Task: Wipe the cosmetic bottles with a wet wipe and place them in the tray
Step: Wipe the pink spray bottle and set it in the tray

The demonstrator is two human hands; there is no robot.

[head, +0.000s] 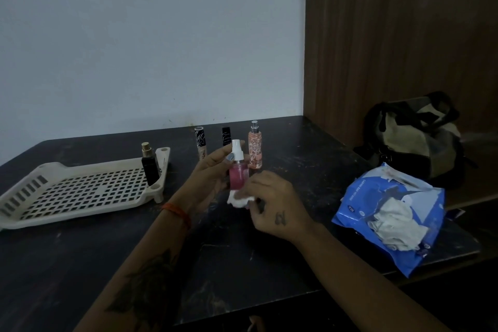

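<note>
At frame centre a pink spray bottle (238,176) is gripped by the left hand (213,172); a wet wipe (239,201) is pinched by the right hand (272,205). One black bottle (149,167) stands in the tray (80,197) at left.

Over a dark, scuffed tabletop (242,264), the left hand (213,172) holds a small clear spray bottle of pink liquid with a white pump top (238,170) upright. The right hand (272,205) pinches a crumpled white wet wipe (239,200) against the bottle's base. To the left lies a beige perforated plastic tray (80,194), with a black gold-capped bottle (149,166) standing in its far right corner. Behind the hands stand a peach patterned spray bottle (255,150), a black-capped beige tube (200,146) and a black-capped tube (226,136) partly hidden by the fingers. A blue wet-wipe packet (388,213) lies at right, with a dark-and-tan bag (412,135) beyond it.
</note>
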